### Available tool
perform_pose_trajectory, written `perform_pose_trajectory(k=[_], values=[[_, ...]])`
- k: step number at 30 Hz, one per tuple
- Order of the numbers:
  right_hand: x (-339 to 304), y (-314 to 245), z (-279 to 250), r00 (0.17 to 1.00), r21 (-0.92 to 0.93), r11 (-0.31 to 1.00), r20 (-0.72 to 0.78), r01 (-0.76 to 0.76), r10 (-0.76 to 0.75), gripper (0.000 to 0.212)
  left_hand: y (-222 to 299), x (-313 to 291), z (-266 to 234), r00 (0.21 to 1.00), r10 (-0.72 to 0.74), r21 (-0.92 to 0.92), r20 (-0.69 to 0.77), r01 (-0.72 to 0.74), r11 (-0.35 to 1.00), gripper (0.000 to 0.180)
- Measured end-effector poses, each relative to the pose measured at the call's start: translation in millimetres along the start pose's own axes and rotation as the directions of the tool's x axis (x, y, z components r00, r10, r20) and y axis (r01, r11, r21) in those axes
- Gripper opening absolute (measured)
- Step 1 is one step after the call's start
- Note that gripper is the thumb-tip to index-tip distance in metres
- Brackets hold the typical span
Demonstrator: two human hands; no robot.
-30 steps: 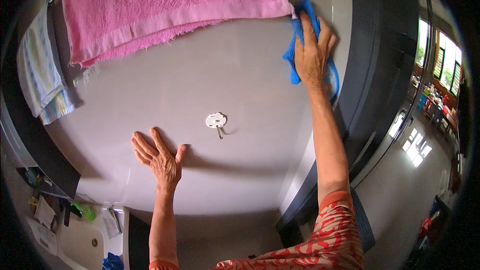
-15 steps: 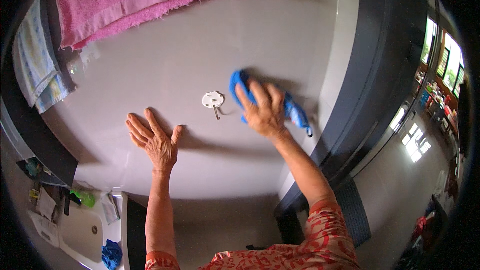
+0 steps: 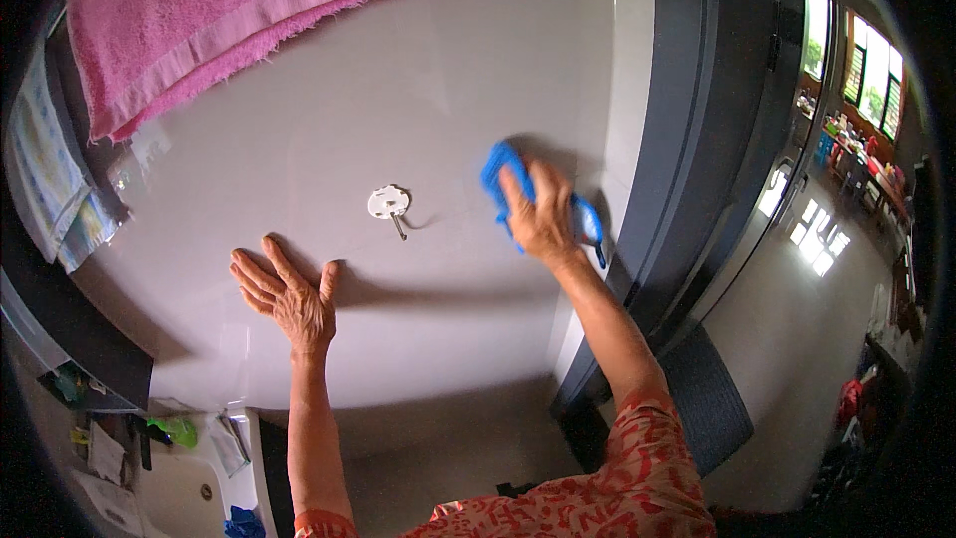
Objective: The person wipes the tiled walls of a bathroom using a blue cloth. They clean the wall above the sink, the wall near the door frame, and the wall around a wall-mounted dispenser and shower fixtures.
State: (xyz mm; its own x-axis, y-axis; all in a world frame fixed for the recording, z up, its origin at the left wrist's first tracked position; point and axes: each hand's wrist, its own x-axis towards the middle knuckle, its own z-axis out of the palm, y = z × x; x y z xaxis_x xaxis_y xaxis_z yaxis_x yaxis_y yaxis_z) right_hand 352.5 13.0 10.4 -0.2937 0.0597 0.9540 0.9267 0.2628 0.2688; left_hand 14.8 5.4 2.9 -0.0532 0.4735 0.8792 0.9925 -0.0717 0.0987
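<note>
My right hand [image 3: 543, 217] presses a blue cloth [image 3: 501, 167] against the pale grey wall [image 3: 438, 100]. Its fingers curl over the cloth, and a corner with a dark loop hangs out beside the palm. To the left, my left hand [image 3: 291, 301] lies flat on the same wall with fingers spread and nothing in them. Between the two hands, a white round hook base [image 3: 388, 202] with a thin metal hook is fixed to the wall.
A pink towel [image 3: 249, 15] hangs above, and a patterned towel [image 3: 65, 199] at the left. A white sink [image 3: 247, 438] holding another blue cloth [image 3: 242, 522] is at lower left. Right of the wall stands a dark door frame [image 3: 687, 139]; a dark ribbed mat [image 3: 707, 399] lies beyond.
My right hand has slid the blue cloth rightward along the wall, farther from the hook and closer to the door frame. My left hand stays on the wall. The whole view has shifted slightly.
</note>
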Motion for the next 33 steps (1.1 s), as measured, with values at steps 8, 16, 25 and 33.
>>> perform_pose_trajectory(k=[8, 16, 25, 33], values=[[18.8, 23.6, 1.3, 0.794, -0.169, 0.783, -0.249, -0.599, 0.554, 0.072, -5.1, 0.6, -1.1, 0.998, 0.051, -0.010, -0.043, -0.051, 0.999, 0.095], [-38.5, -49.6, 27.0, 0.370, -0.135, 0.346, -0.251, -0.929, 0.895, 0.066, -4.9, 0.7, -2.0, 0.998, 0.032, -0.065, 0.045, -0.029, 0.997, 0.099], [-29.1, -143.7, 34.3, 0.818, 0.015, 0.819, -0.046, -0.574, 0.574, 0.070, -5.9, 0.5, -0.3, 0.998, 0.062, -0.115, 0.024, -0.059, 0.992, 0.097], [-67.8, -186.1, 40.8, 0.989, 0.196, 0.980, 0.133, 0.045, -0.072, 0.040, -5.8, -0.3, -1.3, 0.998, 0.061, -0.084, 0.020, -0.060, 0.995, 0.097]])
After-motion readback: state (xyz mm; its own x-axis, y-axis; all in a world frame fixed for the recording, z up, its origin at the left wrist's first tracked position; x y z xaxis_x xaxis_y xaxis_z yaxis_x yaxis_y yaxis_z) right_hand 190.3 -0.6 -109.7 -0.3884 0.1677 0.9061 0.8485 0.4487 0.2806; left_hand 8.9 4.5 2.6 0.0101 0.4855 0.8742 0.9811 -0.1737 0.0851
